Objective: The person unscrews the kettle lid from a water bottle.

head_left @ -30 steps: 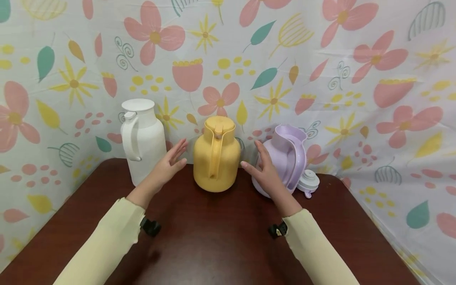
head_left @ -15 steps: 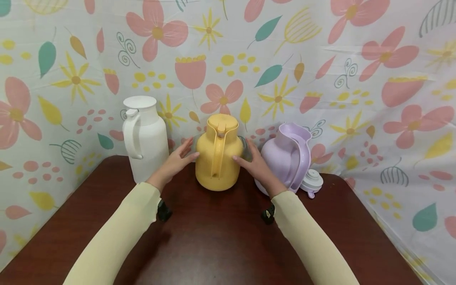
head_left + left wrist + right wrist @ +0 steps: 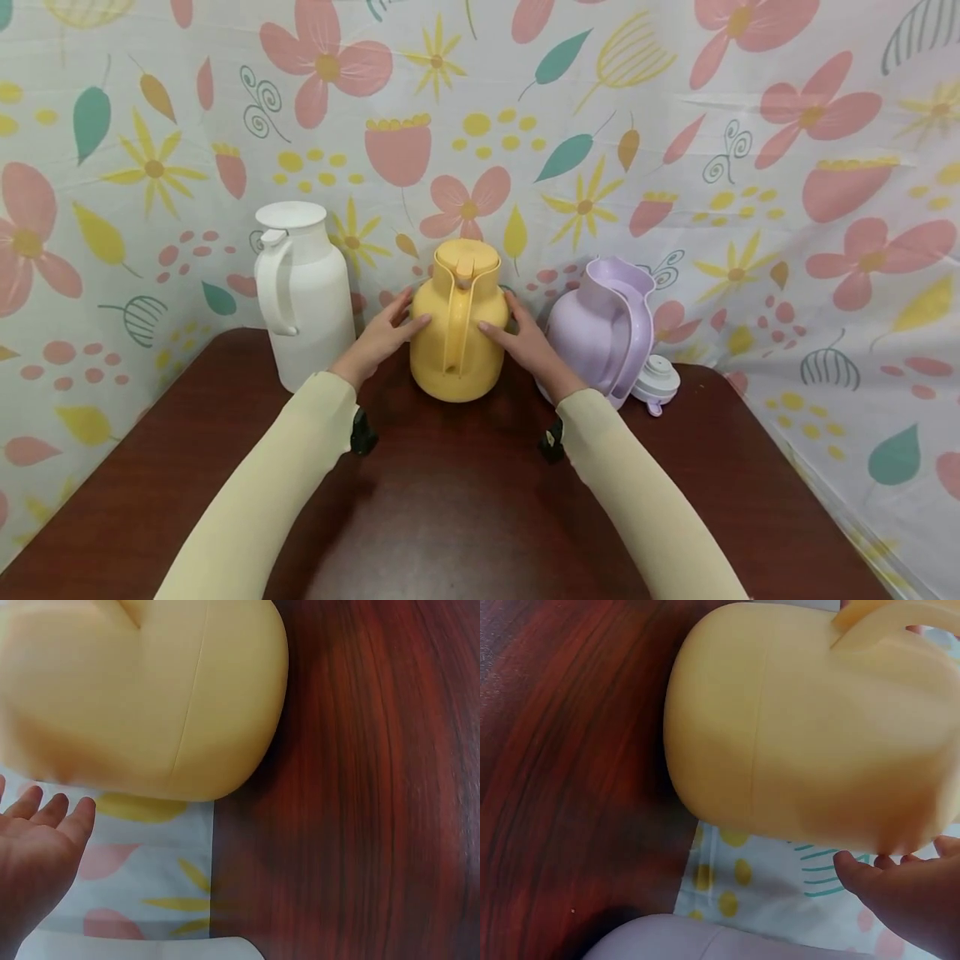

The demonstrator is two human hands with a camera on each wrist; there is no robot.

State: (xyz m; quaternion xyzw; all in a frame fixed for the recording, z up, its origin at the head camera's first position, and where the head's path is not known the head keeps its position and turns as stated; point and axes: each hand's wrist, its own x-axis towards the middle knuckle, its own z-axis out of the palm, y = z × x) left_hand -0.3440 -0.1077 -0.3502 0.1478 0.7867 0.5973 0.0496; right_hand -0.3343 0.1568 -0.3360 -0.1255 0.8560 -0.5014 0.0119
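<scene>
At the back of the counter (image 3: pixel 450 500), in the head view, the yellow jug (image 3: pixel 456 325) stands upright between my two hands: my left grip (image 3: pixel 382 337) is at its left side, my right grip (image 3: pixel 528 342) at its right, both relaxed and uncurled. A white jug (image 3: pixel 315 304) stands to the left, a purple jug (image 3: pixel 588 333) and a white stopper (image 3: pixel 657 382) to the right. In the left wrist view, my extended fingers (image 3: pixel 60 817) lie just beside the yellow jug; I cannot tell whether they touch. In the right wrist view, my right fingertips (image 3: pixel 845 862) reach its side, near the purple jug.
</scene>
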